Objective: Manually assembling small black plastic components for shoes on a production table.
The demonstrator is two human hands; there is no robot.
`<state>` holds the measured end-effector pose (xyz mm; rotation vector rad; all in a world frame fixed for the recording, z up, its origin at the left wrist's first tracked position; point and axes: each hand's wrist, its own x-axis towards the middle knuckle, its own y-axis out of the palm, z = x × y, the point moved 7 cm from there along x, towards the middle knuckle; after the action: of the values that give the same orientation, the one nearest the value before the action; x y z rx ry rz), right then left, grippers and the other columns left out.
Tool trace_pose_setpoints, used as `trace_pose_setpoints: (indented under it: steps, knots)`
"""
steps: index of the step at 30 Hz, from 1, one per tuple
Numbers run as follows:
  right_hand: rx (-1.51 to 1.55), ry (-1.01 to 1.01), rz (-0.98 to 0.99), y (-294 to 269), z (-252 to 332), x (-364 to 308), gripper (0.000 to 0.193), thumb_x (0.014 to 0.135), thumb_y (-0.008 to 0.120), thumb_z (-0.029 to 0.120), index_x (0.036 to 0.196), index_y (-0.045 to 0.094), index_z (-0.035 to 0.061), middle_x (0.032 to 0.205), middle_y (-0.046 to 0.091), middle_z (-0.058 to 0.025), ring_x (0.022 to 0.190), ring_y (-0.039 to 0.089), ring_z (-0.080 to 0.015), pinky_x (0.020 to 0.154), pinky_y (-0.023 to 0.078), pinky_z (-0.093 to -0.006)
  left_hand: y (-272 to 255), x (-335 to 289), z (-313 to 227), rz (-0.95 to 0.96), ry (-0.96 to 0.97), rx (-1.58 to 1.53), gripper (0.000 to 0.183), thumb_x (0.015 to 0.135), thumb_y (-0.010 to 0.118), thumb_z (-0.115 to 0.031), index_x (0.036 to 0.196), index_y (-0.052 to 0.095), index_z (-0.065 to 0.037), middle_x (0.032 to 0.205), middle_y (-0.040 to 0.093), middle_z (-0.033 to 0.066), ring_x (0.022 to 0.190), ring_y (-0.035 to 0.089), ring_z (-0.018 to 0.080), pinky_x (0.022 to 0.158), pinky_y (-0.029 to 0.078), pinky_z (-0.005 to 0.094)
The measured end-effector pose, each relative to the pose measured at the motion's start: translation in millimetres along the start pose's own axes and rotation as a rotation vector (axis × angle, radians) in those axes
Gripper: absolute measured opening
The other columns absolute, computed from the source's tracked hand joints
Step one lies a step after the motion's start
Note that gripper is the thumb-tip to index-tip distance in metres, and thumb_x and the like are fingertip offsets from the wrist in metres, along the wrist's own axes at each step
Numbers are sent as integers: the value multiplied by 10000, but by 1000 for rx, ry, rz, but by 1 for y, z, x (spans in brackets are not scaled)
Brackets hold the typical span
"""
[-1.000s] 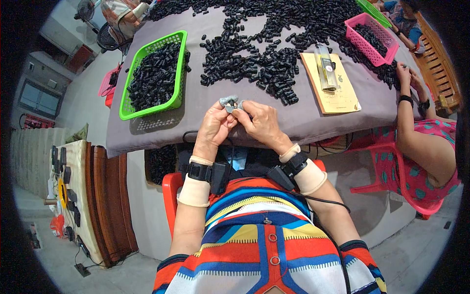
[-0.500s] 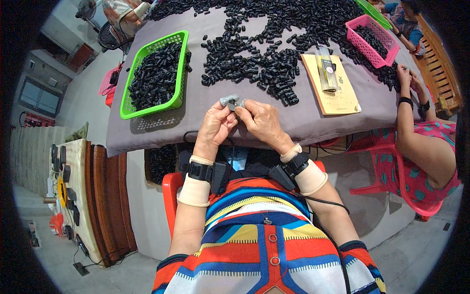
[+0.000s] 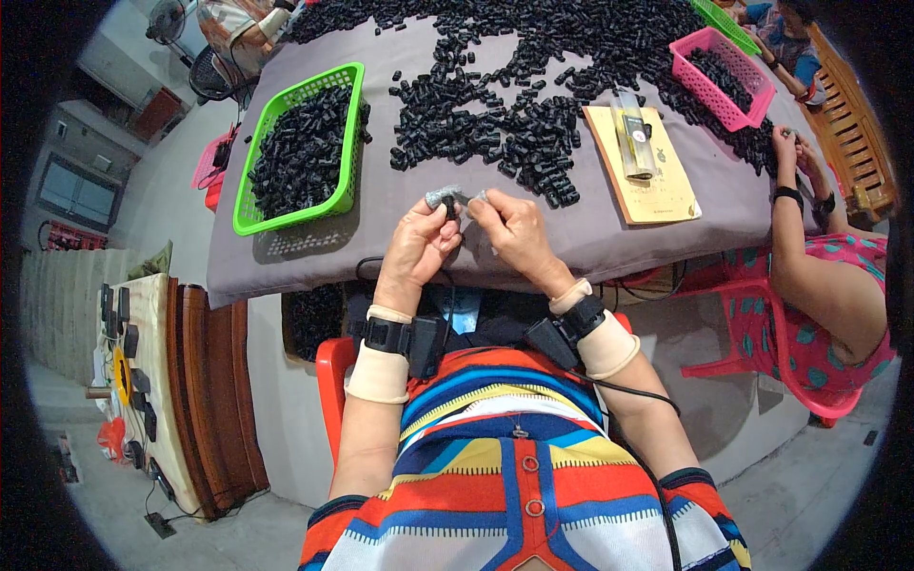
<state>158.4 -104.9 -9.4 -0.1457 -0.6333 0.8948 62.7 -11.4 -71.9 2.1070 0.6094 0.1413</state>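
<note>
In the frame's upper centre, the left hand (image 3: 416,246) pinches a small black piece (image 3: 450,205), long axis seemingly upright, with the right hand (image 3: 515,236), its grip unreadable, just rightward.

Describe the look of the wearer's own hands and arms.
The left hand and right hand have silvery-grey fingertip wraps. Each side has a beige wrist cuff, black strap and boxy black module; a black cable crosses the right forearm. The striped sleeves have dark hems.
</note>
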Motion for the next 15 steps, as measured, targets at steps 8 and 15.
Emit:
trace_pose_setpoints:
  steps: [8,15]
  knots:
    - [27,91,-51,-2,-6,1,282,876,552,231,689,524,21,589,535,-173,511,543,-320,454,367,-387,-1,1,-1,28,-38,-49,195,906,484,-53,1089,544,-22,933,591,121,648,479,131,536,407,241]
    - [11,101,-39,-1,-8,1,285,870,567,227,681,507,22,590,540,-167,512,542,-327,451,367,-388,-1,0,0,-25,-2,16,193,873,545,-45,1064,571,-33,868,595,74,609,482,106,502,401,219]
